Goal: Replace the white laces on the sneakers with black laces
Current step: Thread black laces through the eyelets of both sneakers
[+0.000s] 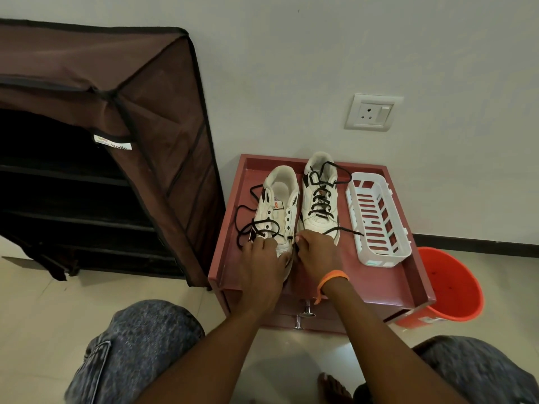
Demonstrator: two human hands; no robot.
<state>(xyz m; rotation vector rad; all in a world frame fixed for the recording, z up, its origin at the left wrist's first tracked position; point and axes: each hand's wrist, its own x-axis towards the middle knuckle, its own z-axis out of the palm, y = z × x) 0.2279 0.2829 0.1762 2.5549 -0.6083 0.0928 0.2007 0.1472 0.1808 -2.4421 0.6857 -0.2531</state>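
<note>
We look down at a plain white wall (320,53) that meets a floor of pale glossy tiles (43,310) along a dark skirting strip (478,243). A white socket plate with one switch (373,112) sits low on the wall. At the left stands a brown fabric shoe rack (122,135) with black piping, its front flap lifted over dark shelves. A low reddish bench (390,284) with a raised rim and what may be two metal drawer knobs (303,316) stands against the wall, an orange bucket (449,287) just beside it. Light is soft and even.
</note>
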